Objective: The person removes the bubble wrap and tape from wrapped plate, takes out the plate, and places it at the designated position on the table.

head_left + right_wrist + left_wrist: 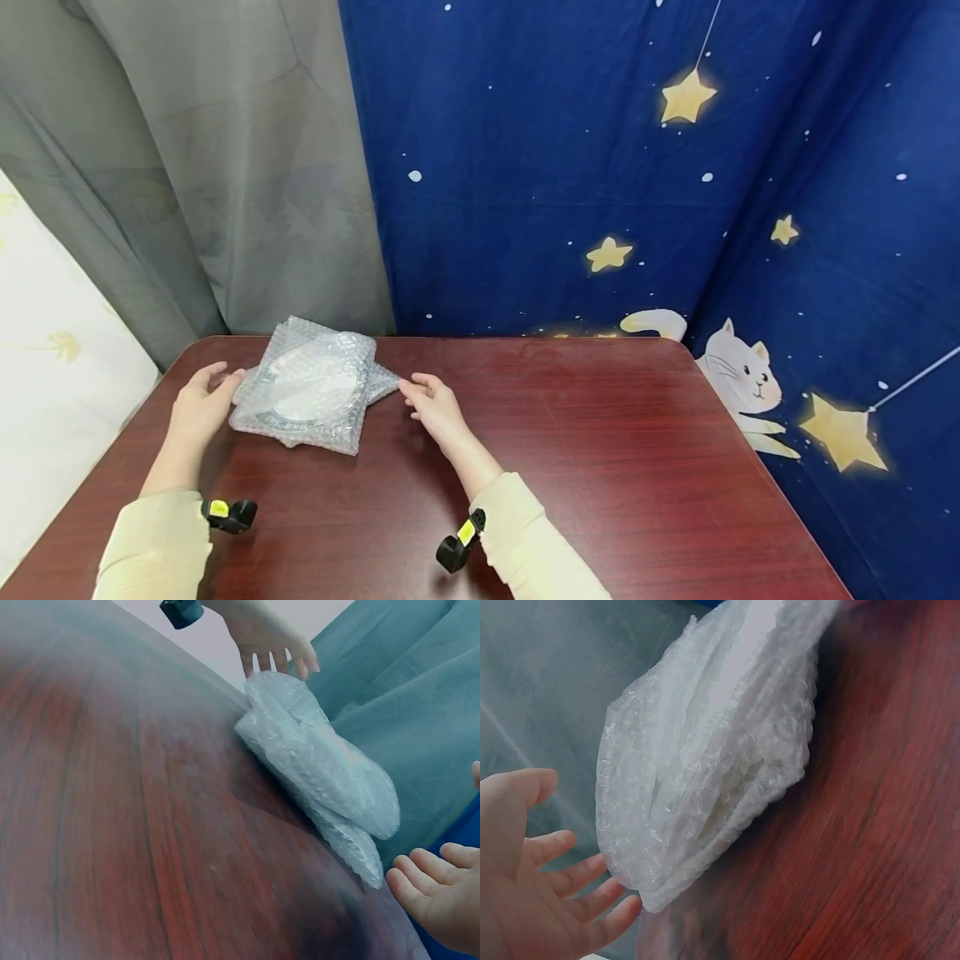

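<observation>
One bubble-wrap bundle (311,387), near the far-left corner of the table (600,458), between my left hand (201,407) and right hand (438,410), both loosely spread.

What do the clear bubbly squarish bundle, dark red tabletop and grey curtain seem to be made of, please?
Clear bundle: glossy plastic bubble wrap outside, judging by raised bubbles and glints; contents unclear.
Dark red tabletop: probably wood or laminate, semi-gloss, from streaky grain and sheen.
Grey curtain: likely matte fabric, falling in soft folds.

Translucent, layered bubble-wrap bundle (307,387)
</observation>
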Motion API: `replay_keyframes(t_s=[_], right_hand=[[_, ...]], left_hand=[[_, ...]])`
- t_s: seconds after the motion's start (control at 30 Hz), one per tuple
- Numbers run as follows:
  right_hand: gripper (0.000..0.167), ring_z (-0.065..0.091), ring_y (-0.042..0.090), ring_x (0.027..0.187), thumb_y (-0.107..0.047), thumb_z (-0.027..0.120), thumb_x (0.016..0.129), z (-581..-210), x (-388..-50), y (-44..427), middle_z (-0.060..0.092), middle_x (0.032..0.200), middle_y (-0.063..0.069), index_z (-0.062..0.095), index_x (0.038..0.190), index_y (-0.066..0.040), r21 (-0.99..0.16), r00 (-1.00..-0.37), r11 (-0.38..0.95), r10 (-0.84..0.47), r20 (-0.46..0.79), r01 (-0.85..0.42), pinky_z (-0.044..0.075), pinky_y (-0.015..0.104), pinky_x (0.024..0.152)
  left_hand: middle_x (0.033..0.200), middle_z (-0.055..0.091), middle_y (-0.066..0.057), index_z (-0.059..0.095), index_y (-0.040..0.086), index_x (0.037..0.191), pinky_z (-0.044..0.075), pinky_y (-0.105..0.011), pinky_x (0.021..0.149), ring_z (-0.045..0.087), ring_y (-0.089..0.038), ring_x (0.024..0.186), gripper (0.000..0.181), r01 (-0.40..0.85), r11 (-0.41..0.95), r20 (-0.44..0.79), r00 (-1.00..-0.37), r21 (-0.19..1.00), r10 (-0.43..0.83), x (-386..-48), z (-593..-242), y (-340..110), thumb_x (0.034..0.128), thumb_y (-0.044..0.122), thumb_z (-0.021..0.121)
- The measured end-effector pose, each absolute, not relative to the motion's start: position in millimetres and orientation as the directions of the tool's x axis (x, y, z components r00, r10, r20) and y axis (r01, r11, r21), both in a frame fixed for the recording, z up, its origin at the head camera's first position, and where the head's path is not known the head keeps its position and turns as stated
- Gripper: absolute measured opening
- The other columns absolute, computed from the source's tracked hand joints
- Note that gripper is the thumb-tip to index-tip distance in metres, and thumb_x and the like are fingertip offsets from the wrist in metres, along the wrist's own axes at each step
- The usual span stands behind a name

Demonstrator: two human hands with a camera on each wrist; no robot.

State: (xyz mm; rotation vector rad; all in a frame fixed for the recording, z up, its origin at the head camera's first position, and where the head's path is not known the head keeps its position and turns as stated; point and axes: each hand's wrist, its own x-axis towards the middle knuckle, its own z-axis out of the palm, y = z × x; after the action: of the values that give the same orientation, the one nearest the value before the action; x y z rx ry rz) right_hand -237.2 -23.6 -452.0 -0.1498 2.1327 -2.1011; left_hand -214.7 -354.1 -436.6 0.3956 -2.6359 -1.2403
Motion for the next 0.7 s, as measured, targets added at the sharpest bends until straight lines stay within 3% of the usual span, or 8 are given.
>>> replay_keyframes(t_s=[0.43,0.7], right_hand=[[0.052,0.056,0.035,0.114,-0.034,0.061,0.093,-462.7,-237.2,-40.4,0.06,0.124,0.011,0.054,0.131,0.001,-0.989,-0.963,-0.086,-0.251,-0.095,0.12,0.051,0.041,0.086],[0.055,0.051,0.038,0.12,-0.035,0.056,0.096,-470.0,-235.9,-51.6,0.051,0.132,0.024,0.048,0.135,0.002,-0.96,-0.935,-0.188,-0.327,-0.139,0.208,0.048,0.046,0.091]], left_hand=[[0.142,0.031,-0.037,0.018,-0.008,0.148,0.039,-0.051,0.096,0.039,-0.045,0.125,0.078,-0.209,0.451,-0.036,-0.931,0.868,-0.364,-215.9,-441.0,-355.7,0.0984,0.048,0.04],[0.144,0.028,-0.036,0.013,-0.006,0.15,0.034,-0.057,0.098,0.037,-0.046,0.125,0.077,-0.242,0.386,-0.095,-0.927,0.89,-0.363,-218.0,-446.3,-354.9,0.0991,0.046,0.039]])
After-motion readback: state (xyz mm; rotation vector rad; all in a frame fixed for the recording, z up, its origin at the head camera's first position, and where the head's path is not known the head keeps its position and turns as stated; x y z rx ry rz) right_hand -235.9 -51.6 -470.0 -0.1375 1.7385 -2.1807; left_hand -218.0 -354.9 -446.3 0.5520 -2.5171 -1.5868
